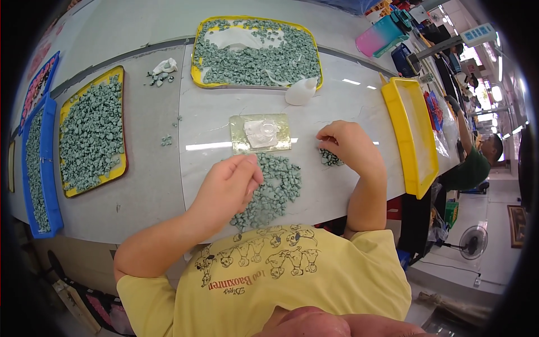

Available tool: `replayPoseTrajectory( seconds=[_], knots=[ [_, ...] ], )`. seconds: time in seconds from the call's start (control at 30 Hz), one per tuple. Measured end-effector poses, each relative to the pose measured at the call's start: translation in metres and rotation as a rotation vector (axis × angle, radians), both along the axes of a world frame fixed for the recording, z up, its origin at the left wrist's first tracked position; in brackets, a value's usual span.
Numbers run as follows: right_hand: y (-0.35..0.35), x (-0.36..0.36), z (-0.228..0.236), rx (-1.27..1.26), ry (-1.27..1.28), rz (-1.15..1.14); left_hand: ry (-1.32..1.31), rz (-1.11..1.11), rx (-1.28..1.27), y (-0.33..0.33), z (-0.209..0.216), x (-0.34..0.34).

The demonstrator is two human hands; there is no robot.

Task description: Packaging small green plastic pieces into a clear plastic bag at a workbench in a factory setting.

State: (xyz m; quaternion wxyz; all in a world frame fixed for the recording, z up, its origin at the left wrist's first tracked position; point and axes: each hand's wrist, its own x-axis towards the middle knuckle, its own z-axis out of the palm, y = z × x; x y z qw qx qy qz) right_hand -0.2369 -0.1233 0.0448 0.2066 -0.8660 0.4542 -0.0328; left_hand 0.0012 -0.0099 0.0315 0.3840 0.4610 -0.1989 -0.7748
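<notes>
Over the top of a loose heap of small grey-green pieces (275, 188), my left hand (236, 178) is closed with thumb and fingertips pressed together. What it pinches, if anything, is too small to make out. To the right, my right hand (351, 145) bends down over a smaller, darker cluster of pieces (330, 159), fingers curled toward the thumb. Its fingertips partly hide what they hold. Between and beyond the hands lies a shiny yellowish pad (241, 139) bearing a crumpled white tissue (258, 135) and a clear round item (271, 132).
A yellow tray (197, 73) of pieces lies at the back, with a white squeeze bottle (300, 92) at its front corner. Another yellow tray (119, 160) and a blue tray (51, 196) stand left. A yellow bin (401, 129) edges the right; a co-worker (471, 168) is beyond.
</notes>
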Motion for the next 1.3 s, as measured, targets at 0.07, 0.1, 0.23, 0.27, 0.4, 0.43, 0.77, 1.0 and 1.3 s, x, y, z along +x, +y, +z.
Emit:
replayPoseTrajectory(
  seconds=[0.07, 0.1, 0.23, 0.27, 0.4, 0.43, 0.77, 1.0, 1.3],
  knots=[
    [0.001, 0.0, -0.002, 0.055, 0.139, -0.069, 0.021, 0.051, 0.013, -0.003, 0.002, 0.001],
    [0.002, 0.0, -0.004, 0.057, 0.139, -0.07, 0.043, 0.104, 0.024, -0.005, 0.002, 0.001],
    [0.002, 0.0, -0.014, 0.029, 0.106, -0.063, 0.134, 0.22, 0.01, -0.008, -0.003, -0.002],
    [0.002, 0.0, -0.017, 0.035, 0.044, -0.056, 0.132, 0.236, 0.005, -0.009, -0.004, -0.001],
    [0.009, 0.019, -0.01, 0.012, -0.196, -0.001, 0.125, 0.141, -0.053, -0.01, -0.013, 0.003],
    [0.012, 0.027, -0.007, 0.014, -0.308, 0.009, 0.124, 0.143, -0.05, -0.01, -0.014, 0.003],
    [0.037, 0.057, -0.022, -0.256, -0.674, 0.332, 0.124, 0.107, -0.058, -0.008, -0.016, -0.005],
    [0.037, 0.058, -0.022, -0.412, -0.572, 0.473, 0.047, 0.113, -0.082, -0.005, -0.014, -0.001],
    [0.014, 0.057, -0.036, -0.57, -0.456, 0.381, 0.061, 0.161, -0.126, -0.004, -0.013, 0.012]
  ],
)
